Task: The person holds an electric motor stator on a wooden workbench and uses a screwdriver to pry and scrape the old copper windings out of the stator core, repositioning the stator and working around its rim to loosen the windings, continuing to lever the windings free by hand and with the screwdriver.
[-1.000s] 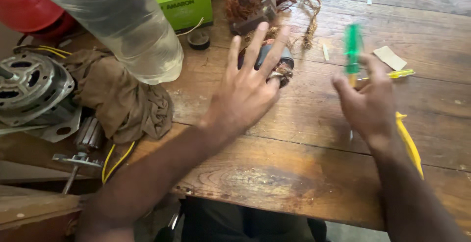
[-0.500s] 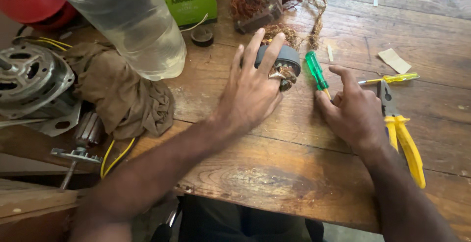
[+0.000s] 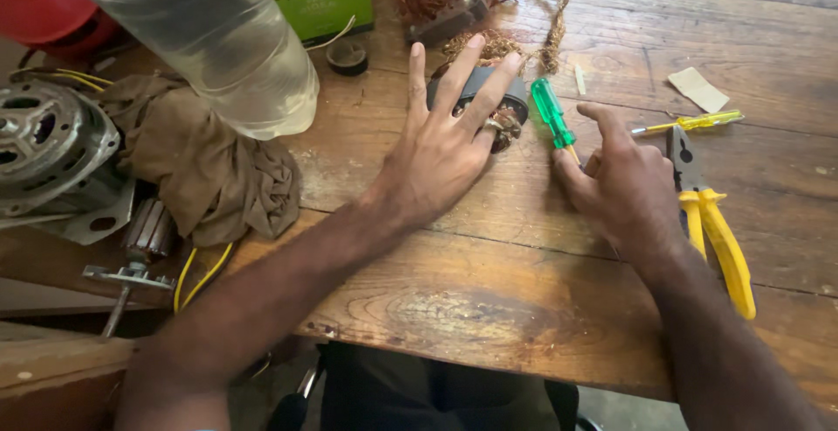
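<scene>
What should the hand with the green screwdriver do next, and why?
Probably tip the screwdriver toward the motor part. The right hand grips it by the shaft with the green handle pointing up, just beside the part, while the left hand lies spread on the part, pressing it to the table. It looks ready for prying.

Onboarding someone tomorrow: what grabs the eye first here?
Mid-table, the left hand lies spread over a dark motor stator with copper windings, while the right hand grips a green-handled screwdriver beside it. Yellow-handled pliers lie at right; a clear plastic bottle looms top left.
</scene>
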A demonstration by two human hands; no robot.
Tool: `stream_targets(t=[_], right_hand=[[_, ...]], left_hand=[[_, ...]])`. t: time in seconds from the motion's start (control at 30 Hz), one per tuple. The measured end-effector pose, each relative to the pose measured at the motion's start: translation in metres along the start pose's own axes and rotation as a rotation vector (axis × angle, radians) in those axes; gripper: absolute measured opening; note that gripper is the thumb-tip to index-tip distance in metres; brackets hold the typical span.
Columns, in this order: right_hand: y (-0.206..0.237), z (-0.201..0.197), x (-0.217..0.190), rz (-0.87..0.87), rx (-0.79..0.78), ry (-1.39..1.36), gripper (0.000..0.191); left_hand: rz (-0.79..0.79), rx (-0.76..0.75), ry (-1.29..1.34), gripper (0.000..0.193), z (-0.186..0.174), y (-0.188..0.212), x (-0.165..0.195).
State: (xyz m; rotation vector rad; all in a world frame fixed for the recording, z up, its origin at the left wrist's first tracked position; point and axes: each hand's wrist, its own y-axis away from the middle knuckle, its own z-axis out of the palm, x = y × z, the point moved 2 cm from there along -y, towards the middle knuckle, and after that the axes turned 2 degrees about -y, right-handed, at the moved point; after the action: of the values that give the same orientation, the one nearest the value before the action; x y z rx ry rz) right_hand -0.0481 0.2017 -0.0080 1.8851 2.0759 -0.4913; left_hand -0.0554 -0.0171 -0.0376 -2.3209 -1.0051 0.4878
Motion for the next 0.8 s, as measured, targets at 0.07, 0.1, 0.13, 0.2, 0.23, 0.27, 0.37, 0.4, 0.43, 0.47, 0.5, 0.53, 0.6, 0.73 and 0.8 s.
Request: stream_targets(t=[0.07, 0.1, 0.13, 0.2, 0.23, 0.27, 0.37, 0.4, 0.43, 0.47, 0.5, 0.53, 0.6, 0.73, 0.8], right_hand=[[0.000, 0.000, 0.000, 0.026, -0.016, 0.003, 0.055], [0.000, 0.000, 0.000, 0.042, -0.026, 0.006, 0.056], [0.000, 0.000, 0.001, 0.040, -0.019, 0.017, 0.056], [-0.001, 0.001, 0.002, 0.033, -0.003, 0.037, 0.057], [-0.002, 0.001, 0.003, 0.030, -0.003, 0.045, 0.057], [-0.002, 0.002, 0.004, 0.029, -0.001, 0.054, 0.057], [-0.003, 0.003, 0.006, 0.006, 0.017, 0.080, 0.057], [-0.003, 0.004, 0.006, -0.009, 0.024, 0.087, 0.057], [-0.003, 0.004, 0.006, -0.002, 0.023, 0.078, 0.056], [-0.003, 0.005, 0.006, 0.006, 0.018, 0.069, 0.056], [-0.003, 0.005, 0.007, 0.012, 0.013, 0.061, 0.055], [-0.002, 0.005, 0.006, 0.008, 0.012, 0.065, 0.055], [-0.003, 0.005, 0.006, 0.003, 0.018, 0.070, 0.055], [-0.003, 0.006, 0.005, -0.012, 0.017, 0.070, 0.054], [-0.003, 0.006, 0.005, -0.006, 0.010, 0.071, 0.052]], left_hand=[[0.011, 0.014, -0.027, 0.021, 0.000, 0.000, 0.000], [0.016, 0.020, -0.050, 0.021, -0.001, -0.001, 0.000], [0.020, 0.028, -0.075, 0.021, -0.002, -0.002, -0.001], [-0.016, -0.091, -0.014, 0.022, -0.004, -0.004, -0.003], [-0.032, -0.153, 0.019, 0.024, -0.005, -0.006, -0.004], [-0.049, -0.160, 0.015, 0.026, -0.008, -0.008, -0.005], [-0.108, -0.247, -0.005, 0.031, -0.016, -0.012, -0.006], [-0.130, -0.328, -0.017, 0.033, -0.016, -0.013, -0.006], [-0.152, -0.409, -0.031, 0.036, -0.017, -0.013, -0.005], [-0.161, -0.396, -0.034, 0.036, -0.018, -0.014, -0.004], [-0.171, -0.383, -0.037, 0.036, -0.018, -0.014, -0.003], [-0.181, -0.368, -0.042, 0.037, -0.018, -0.013, -0.001], [-0.207, -0.287, 0.011, 0.034, -0.016, -0.012, 0.001], [-0.249, -0.205, 0.076, 0.034, -0.005, -0.007, 0.001], [-0.229, -0.158, 0.086, 0.033, -0.001, -0.006, 0.000]])
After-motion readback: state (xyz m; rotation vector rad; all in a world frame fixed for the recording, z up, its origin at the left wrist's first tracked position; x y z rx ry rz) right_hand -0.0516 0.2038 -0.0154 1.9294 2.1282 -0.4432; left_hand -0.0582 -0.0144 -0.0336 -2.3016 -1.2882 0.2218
